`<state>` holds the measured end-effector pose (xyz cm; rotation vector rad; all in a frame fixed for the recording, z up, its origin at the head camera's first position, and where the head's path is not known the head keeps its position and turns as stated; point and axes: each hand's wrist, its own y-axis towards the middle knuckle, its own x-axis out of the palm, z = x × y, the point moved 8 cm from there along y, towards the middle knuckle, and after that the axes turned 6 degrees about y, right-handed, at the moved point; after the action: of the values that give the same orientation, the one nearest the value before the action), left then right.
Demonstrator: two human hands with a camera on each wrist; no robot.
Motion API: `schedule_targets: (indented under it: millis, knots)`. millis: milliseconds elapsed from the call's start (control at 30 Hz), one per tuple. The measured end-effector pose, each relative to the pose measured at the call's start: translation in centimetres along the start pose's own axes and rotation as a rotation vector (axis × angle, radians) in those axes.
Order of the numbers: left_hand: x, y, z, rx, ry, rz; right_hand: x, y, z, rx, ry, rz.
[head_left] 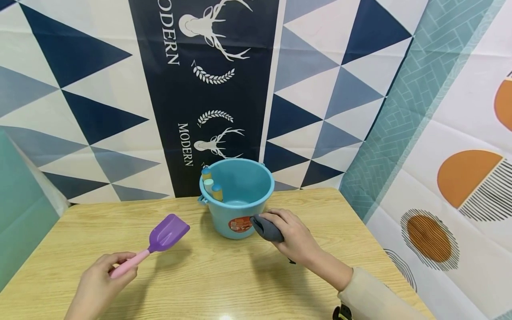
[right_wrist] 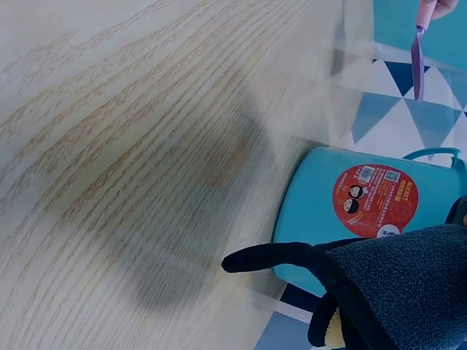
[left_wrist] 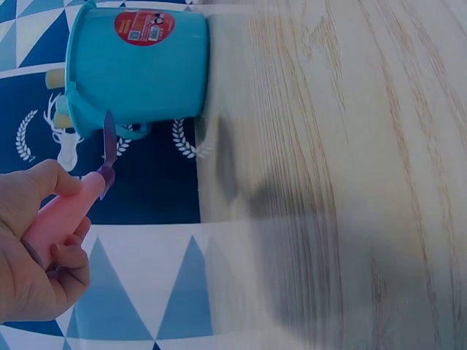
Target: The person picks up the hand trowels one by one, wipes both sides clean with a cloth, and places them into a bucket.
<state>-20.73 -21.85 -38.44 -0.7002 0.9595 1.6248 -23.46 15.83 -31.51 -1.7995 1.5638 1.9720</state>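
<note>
My left hand point(head_left: 102, 278) grips the pink handle of a small toy shovel point(head_left: 170, 232), its purple blade raised above the table and pointing away from me. In the right hand point(head_left: 296, 238) I hold a folded dark grey cloth point(head_left: 267, 227); the right wrist view shows its fuzzy face and a dark edging point(right_wrist: 277, 255) hanging loose. A light blue bucket point(head_left: 222, 218) with a red round label stands upright between the hands, farther back. The cloth is in front of the bucket's right side; whether they touch I cannot tell. Several small yellow, blue and pale green cylinders point(head_left: 217, 193) lean inside the bucket's left rim.
The wooden table point(head_left: 208, 275) ends at a patterned backdrop point(head_left: 112, 102) just behind the bucket. A patterned sheet point(head_left: 424, 195) rises on the right, and a teal one point(head_left: 24, 213) on the left. The bucket's handle point(left_wrist: 131, 133) hangs at its side.
</note>
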Motion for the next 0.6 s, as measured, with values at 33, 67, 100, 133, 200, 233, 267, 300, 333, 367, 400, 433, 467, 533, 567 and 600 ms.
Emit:
schedule_targets:
  millis: [33, 67, 100, 133, 200, 233, 267, 300, 333, 367, 400, 433, 467, 533, 567, 600]
  knots:
    - [0.03, -0.01, 0.09, -0.001, -0.002, -0.009, 0.00, 0.02, -0.01, -0.001, 0.000, -0.001]
    - [0.06, -0.01, 0.18, -0.003, -0.004, -0.014, 0.00, 0.03, -0.02, -0.002, -0.001, -0.001]
    - [0.05, -0.05, 0.29, 0.000, -0.005, -0.016, -0.01, 0.05, -0.04, -0.003, -0.001, -0.002]
    - [0.08, -0.08, 0.36, 0.002, -0.008, -0.019, -0.01, 0.07, -0.06, -0.004, -0.001, -0.003]
    - [0.14, -0.10, 0.47, 0.008, -0.016, -0.027, -0.02, 0.10, -0.09, -0.008, 0.000, -0.003]
    - [0.15, -0.10, 0.56, 0.010, -0.014, -0.029, -0.02, 0.11, -0.09, -0.011, 0.000, -0.002]
    - [0.16, -0.11, 0.62, 0.014, -0.014, -0.029, -0.04, 0.13, -0.11, -0.012, 0.001, -0.002]
    - [0.18, -0.14, 0.68, 0.020, -0.017, -0.029, -0.04, 0.15, -0.13, -0.014, 0.001, -0.002]
    - [0.23, -0.12, 0.72, 0.017, -0.016, -0.035, -0.04, 0.16, -0.14, -0.018, 0.000, -0.001]
    - [0.35, -0.12, 0.73, 0.010, -0.019, -0.049, -0.05, 0.17, -0.15, -0.020, 0.000, 0.000]
    - [0.44, -0.11, 0.76, 0.004, -0.019, -0.061, -0.05, 0.19, -0.17, -0.022, 0.000, 0.001]
    - [0.55, -0.11, 0.78, -0.002, -0.022, -0.076, -0.07, 0.22, -0.20, -0.024, 0.001, 0.000]
    - [0.65, -0.12, 0.78, -0.007, -0.026, -0.090, -0.08, 0.24, -0.23, -0.025, 0.002, 0.001]
    - [0.84, -0.10, 0.84, -0.023, -0.025, -0.120, -0.06, 0.21, -0.23, -0.033, -0.002, 0.005]
    - [0.90, -0.11, 0.90, -0.025, -0.026, -0.130, -0.08, 0.23, -0.26, -0.035, -0.001, 0.006]
    - [0.90, -0.10, 0.99, -0.024, -0.025, -0.133, -0.09, 0.22, -0.28, -0.038, -0.001, 0.008]
